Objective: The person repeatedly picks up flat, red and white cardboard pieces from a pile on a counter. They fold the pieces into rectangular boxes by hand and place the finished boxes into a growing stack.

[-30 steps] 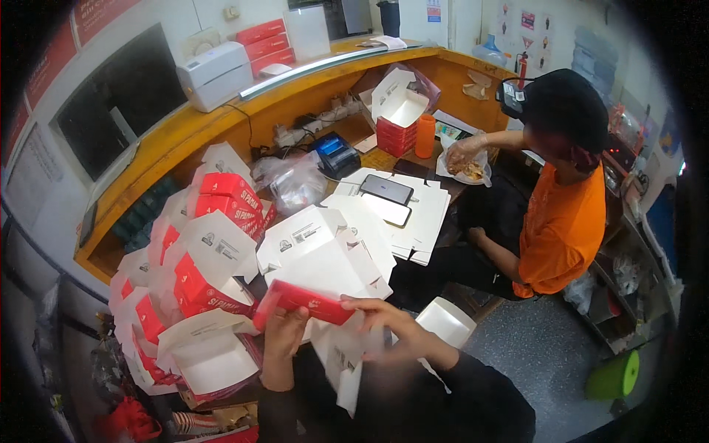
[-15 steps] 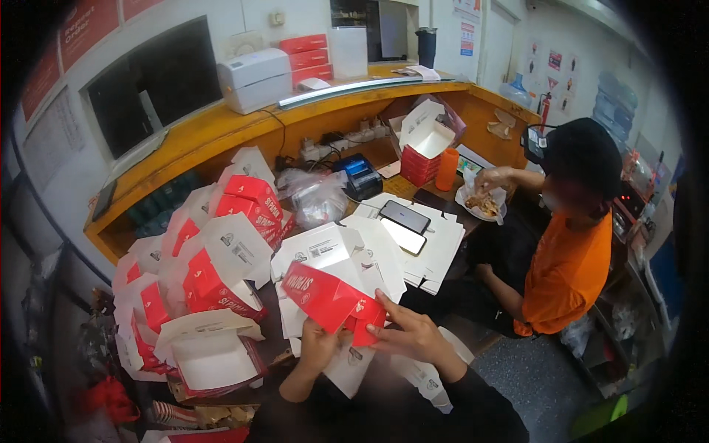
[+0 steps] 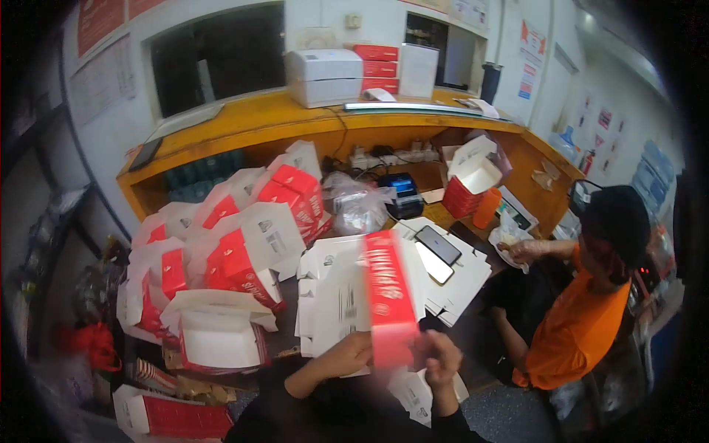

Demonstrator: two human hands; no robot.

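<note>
Both hands clamp one red-and-white carton (image 3: 388, 295), blurred and tilted on end: the left hand (image 3: 347, 356) grips its lower left edge, the right hand (image 3: 437, 358) its lower right corner. It looks part-folded, not yet a finished box. Left of the grip, a heap of made-up boxes (image 3: 244, 236) with open white lids suggests much is done. Just beyond the grip lie flat white blanks (image 3: 332, 295) not yet folded. Right of the grip, a person in orange (image 3: 583, 325) sits at the counter (image 3: 251, 122). Red signs (image 3: 528, 33) hang on the far wall.
</note>
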